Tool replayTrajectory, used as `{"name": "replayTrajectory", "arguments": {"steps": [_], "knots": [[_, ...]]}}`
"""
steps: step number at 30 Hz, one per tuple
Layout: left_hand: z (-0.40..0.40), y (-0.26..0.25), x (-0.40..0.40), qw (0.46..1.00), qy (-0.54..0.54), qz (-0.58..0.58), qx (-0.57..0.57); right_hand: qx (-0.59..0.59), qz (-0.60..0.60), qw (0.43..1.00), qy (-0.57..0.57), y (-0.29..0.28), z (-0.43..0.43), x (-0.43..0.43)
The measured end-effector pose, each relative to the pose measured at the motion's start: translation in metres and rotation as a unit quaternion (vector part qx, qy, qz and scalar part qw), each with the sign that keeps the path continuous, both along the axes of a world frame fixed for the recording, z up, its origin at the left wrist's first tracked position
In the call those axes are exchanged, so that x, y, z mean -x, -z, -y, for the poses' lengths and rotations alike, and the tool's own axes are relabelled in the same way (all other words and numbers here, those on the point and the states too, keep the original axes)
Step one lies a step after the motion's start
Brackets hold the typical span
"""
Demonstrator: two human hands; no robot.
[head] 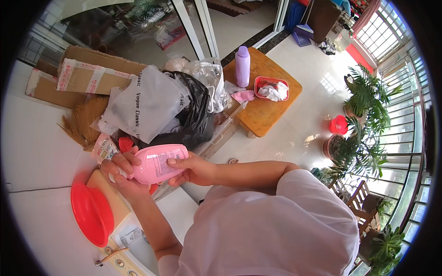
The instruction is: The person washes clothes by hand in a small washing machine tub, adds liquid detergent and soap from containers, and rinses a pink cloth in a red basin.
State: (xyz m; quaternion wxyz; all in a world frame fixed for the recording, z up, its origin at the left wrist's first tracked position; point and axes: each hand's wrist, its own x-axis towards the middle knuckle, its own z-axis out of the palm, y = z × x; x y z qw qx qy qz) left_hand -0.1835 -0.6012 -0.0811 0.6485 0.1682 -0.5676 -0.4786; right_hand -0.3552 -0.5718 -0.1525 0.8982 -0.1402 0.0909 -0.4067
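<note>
A pink plastic bottle (152,167) with a printed label lies on its side in the air between my hands, its neck to the left. My left hand (126,172) has its fingers around the white cap (115,174), which they partly cover. My right hand (195,169) grips the base end, thumb pressed on the label. Just behind my left fingers stands a printed plastic pouch (105,148). A red brush-like item (126,144) shows beside that pouch. Whether the cap is loose on the neck I cannot tell.
Plastic bags (145,103) and cardboard boxes (96,74) are piled ahead, beside a straw broom (84,120). A red basin (91,214) rests on a washing machine (119,262) at left. The wooden table (266,120) bears a purple bottle (242,69) and a red basket (257,92).
</note>
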Motion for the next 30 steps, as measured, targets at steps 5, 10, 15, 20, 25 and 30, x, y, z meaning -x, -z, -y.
{"name": "replayTrajectory", "arguments": {"steps": [5,10,15,20,25,30], "knots": [[0.027,-0.012,0.05,0.98,-0.032,0.185,-0.063,0.029,-0.038,0.988,0.147,0.002,0.017,0.062],[0.038,0.007,0.082,0.961,-0.11,0.136,-0.216,0.289,-0.3,0.808,0.417,0.033,0.03,0.107],[0.047,0.011,0.109,0.959,-0.14,0.041,-0.244,0.438,-0.359,0.661,0.492,0.033,0.03,0.108],[0.074,0.006,0.113,0.968,0.206,-0.056,-0.131,0.009,-0.053,0.994,0.1,0.025,0.027,0.116],[0.091,0.013,0.122,0.981,0.041,0.082,-0.171,0.024,-0.107,0.968,0.227,0.022,0.025,0.123],[0.073,0.015,0.148,0.955,-0.073,0.052,-0.283,0.449,-0.486,0.559,0.501,0.05,0.046,0.143]]}}
